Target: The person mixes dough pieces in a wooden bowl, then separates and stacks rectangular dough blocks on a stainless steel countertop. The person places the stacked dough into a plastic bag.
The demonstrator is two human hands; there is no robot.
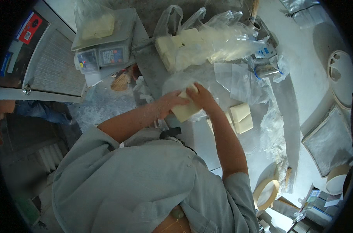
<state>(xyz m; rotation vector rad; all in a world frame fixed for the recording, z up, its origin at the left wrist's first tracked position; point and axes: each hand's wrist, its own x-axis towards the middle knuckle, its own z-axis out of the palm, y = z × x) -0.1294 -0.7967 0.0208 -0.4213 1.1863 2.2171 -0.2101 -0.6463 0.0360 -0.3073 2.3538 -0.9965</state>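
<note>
A thick, pale yellow block, which looks like a stack of dough wrappers, is held over the near edge of the work table. My left hand grips it from the left, and my right hand closes over its far right side. Thin clear plastic lies just under and beside the block. Right of my right forearm, several similar pale yellow stacks rest on the table, partly hidden by that arm. At the far side, clear plastic bags filled with more such stacks stand in a row.
On the left stands a weighing scale with a bagged pale block on its pan. A clear plastic sheet and a metal can lie right of the bags. White flour lines the table's right side, near a round wooden frame.
</note>
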